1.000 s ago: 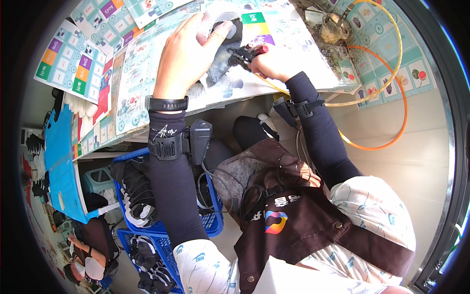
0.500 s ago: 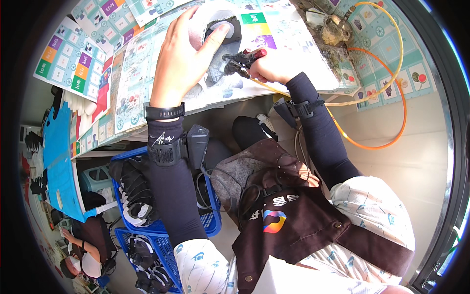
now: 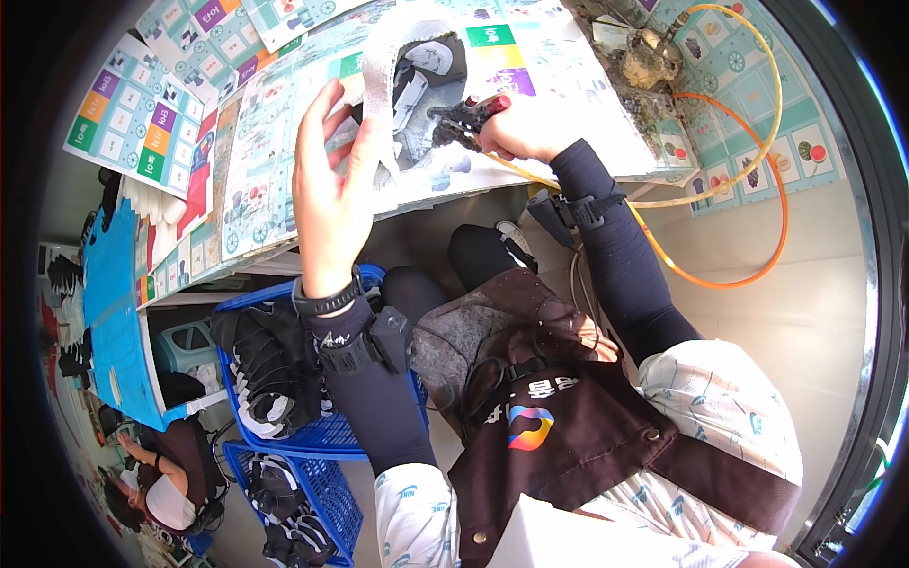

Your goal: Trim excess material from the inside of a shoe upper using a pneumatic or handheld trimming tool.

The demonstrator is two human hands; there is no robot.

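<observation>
On the bench in front of me lies a grey, black and white shoe-like piece (image 3: 431, 62), with a pale band (image 3: 377, 90) curving along its left side. Bright glare washes out part of it. My left hand (image 3: 331, 194) is open at the left of that band, fingers up and apart, its thumb close to the band; whether they touch, I cannot tell. In my right hand (image 3: 525, 131) is a small black and red spray gun (image 3: 464, 121), pointed left at the piece's lower right. A yellow hose (image 3: 653, 201) leads to that hand.
An orange hose (image 3: 739, 285) loops at the right, near a crusted lump (image 3: 651, 59) on the bench (image 3: 578, 114). Blue baskets (image 3: 346, 521) of dark shoes (image 3: 260, 379) stand below left. Another person (image 3: 170, 483) sits at the far lower left.
My left hand has come off the shoe-like piece and moved down and left, uncovering its inside. My right hand and the spray gun have hardly moved.
</observation>
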